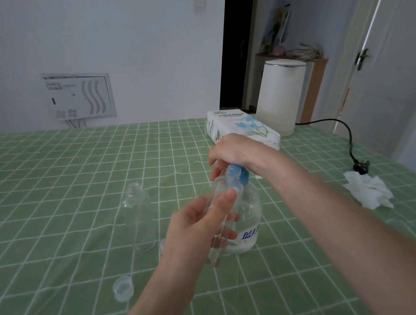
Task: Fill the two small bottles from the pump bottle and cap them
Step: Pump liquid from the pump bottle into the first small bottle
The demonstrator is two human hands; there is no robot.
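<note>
My left hand point(200, 223) grips a small clear bottle point(220, 236), tilted with its mouth up against the blue pump head point(236, 176) of the clear pump bottle point(251, 221). On top of that pump head rests my right hand point(233, 153), closed over it. The pump bottle stands on the green checked tablecloth point(51, 234) and holds clear liquid low down. A second small clear bottle point(140, 216) stands uncapped to the left. One clear cap point(123, 287) lies on the cloth in front of it.
A tissue box point(240, 128) lies behind my right hand. A crumpled white tissue point(368, 191) and a black plug with its cord point(359, 164) lie to the right. A white appliance point(281, 97) stands at the table's far right.
</note>
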